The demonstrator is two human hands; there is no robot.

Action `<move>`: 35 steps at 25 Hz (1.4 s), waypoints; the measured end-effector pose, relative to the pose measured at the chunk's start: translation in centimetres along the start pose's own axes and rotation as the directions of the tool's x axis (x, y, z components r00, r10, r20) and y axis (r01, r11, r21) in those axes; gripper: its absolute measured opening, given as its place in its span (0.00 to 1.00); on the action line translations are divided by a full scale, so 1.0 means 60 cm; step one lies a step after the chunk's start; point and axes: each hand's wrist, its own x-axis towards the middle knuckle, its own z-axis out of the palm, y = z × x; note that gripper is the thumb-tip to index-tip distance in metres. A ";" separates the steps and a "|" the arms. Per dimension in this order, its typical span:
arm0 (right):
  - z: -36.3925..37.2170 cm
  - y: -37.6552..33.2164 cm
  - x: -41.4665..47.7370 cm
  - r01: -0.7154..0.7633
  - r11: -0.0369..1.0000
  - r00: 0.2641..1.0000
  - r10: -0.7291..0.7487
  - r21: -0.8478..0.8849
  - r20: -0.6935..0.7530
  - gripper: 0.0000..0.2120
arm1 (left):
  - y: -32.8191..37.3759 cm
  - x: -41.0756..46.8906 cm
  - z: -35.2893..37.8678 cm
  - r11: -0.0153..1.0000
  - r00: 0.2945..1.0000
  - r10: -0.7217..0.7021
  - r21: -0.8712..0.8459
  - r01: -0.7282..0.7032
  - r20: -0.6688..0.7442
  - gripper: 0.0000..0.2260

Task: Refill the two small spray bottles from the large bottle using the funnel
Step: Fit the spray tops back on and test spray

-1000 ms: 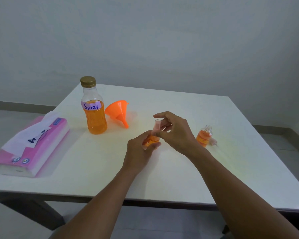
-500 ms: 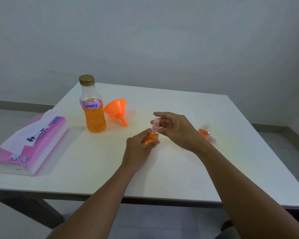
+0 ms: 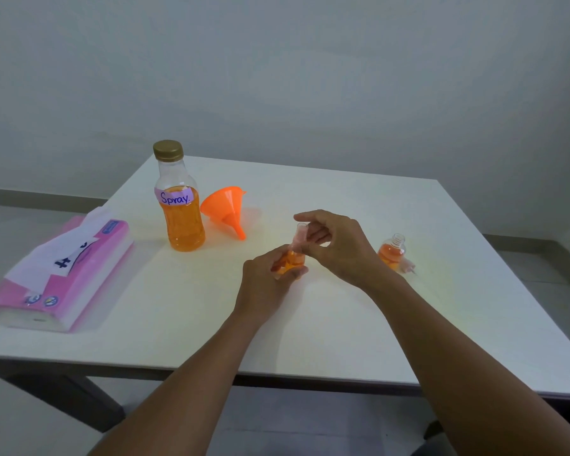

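Note:
At the middle of the white table (image 3: 343,199), my left hand (image 3: 267,284) grips a small spray bottle (image 3: 292,262) holding orange liquid. My right hand (image 3: 336,248) pinches the pink spray top (image 3: 300,236) sitting on that bottle. A second small bottle (image 3: 392,253) stands to the right, uncapped and partly filled with orange liquid, with its spray head (image 3: 408,266) lying beside it. The large bottle (image 3: 180,205), gold-capped and labelled "Spray", stands at the back left. An orange funnel (image 3: 226,210) lies on its side next to it.
A pink tissue pack (image 3: 60,274) lies at the table's left edge. A grey wall rises behind the table. Floor shows to the left and right.
Both hands stay at the small bottle; my right hand's fingers have shifted slightly on the pink spray top. Nothing else on the table has moved.

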 end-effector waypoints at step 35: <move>-0.009 -0.005 0.006 -0.004 0.992 0.996 0.015 -0.123 0.088 0.25 | 0.002 -0.001 0.005 0.997 0.997 -0.073 0.022 0.073 -0.013 0.18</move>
